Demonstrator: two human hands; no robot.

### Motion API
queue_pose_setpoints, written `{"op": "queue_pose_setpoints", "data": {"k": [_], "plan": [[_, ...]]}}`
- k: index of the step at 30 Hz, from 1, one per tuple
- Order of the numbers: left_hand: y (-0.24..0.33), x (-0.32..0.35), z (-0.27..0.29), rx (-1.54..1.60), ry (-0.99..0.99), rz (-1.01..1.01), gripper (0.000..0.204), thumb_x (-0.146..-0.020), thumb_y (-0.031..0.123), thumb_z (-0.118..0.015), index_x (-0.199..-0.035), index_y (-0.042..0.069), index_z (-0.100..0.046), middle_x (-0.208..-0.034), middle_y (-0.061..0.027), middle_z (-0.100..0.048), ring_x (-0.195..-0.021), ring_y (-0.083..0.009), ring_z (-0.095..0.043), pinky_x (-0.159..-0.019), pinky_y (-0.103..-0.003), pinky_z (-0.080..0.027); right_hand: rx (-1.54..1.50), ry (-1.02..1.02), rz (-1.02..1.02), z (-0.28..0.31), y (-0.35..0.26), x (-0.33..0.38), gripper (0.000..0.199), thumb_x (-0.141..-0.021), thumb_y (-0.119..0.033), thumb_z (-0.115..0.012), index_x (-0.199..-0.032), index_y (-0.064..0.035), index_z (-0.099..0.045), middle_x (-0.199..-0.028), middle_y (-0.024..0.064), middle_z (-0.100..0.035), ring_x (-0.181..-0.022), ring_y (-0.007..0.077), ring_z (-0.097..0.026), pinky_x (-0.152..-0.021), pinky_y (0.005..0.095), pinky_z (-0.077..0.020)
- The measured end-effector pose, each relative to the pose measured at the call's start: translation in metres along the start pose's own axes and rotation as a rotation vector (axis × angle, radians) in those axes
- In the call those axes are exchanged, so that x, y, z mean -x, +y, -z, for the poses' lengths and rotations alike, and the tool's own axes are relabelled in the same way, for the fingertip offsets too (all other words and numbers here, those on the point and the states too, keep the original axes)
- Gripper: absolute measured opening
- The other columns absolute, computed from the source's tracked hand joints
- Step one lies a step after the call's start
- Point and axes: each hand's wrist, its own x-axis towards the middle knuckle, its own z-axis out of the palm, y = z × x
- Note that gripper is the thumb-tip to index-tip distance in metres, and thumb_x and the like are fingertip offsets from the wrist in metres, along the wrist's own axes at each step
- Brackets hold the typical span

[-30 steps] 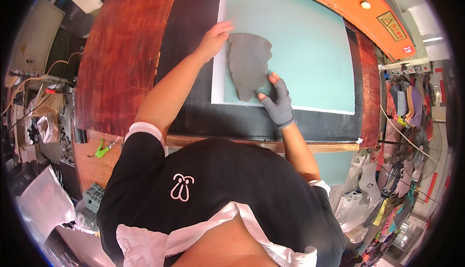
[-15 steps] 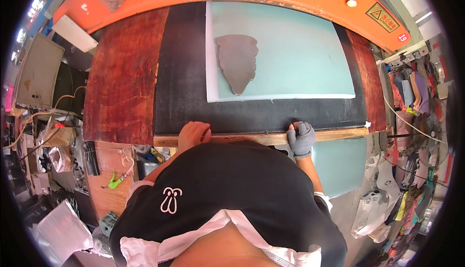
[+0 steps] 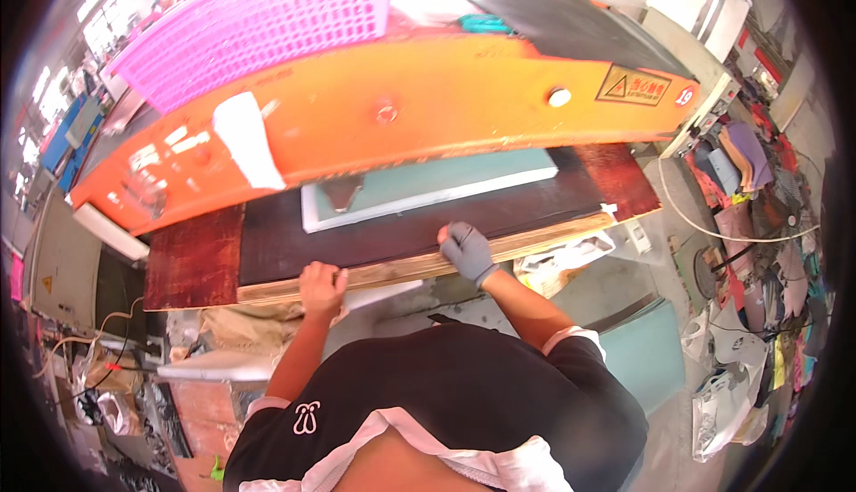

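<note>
both of our hands are resting on the near edge of the wooden board (image 3: 526, 235), the thick slab with a pale, worn front face and a dark top. our left hand (image 3: 323, 287), bare, is curling its fingers over that edge toward the board's left end, closing on the wood. our right hand (image 3: 467, 251), wearing a grey glove, is gripping the same edge nearer the middle, with the fingers folding over the top and the thumb side facing us. the two hands are sitting well apart along the edge.

on the dark top, toward the far side, a pale green cutting mat (image 3: 428, 184) is lying flat, and its far part is disappearing under the orange press head (image 3: 392, 122), which is arching across the whole board. a dark grey piece of material (image 3: 341, 192) is lying on the mat near its left end, half hidden beneath the orange beam. a pink plastic basket (image 3: 259, 24) is sitting on top of the press at its far left. a reddish-brown panel (image 3: 192, 260) is lying beside the board's left edge. to the right of the machine, coloured scraps (image 3: 744, 157) are piling up beyond the board's right corner.
</note>
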Motion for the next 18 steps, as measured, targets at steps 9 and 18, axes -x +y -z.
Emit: {"op": "queue_pose_setpoints", "data": {"k": [9,18], "plan": [[-0.055,-0.091,-0.077,-0.139,0.103,-0.047,0.016,-0.073,0.015,-0.066,-0.069,0.008,-0.053,-0.075,-0.0117,-0.049,-0.074,-0.0339,-0.051,-0.064,-0.046,-0.041,-0.087,0.553,-0.224,0.148,0.17,-0.212,0.033,-0.093,-0.028,-0.046,-0.082,0.0011,-0.056,-0.071,0.0127,-0.056,-0.065,0.0183,-0.05,-0.062,0.0328,-0.0421],[-0.069,-0.101,-0.093,-0.265,0.002,-0.013,0.014,-0.08,0.017,-0.049,-0.071,0.006,-0.047,-0.079,-0.0151,-0.046,-0.08,-0.0365,-0.047,-0.067,-0.047,-0.038,0.493,-0.482,0.083,0.035,0.12,-0.096,0.034,-0.078,-0.044,-0.06,-0.087,-0.0114,-0.064,-0.082,0.0113,-0.06,-0.075,0.0301,-0.057,-0.068,0.0427,-0.0456]]}}
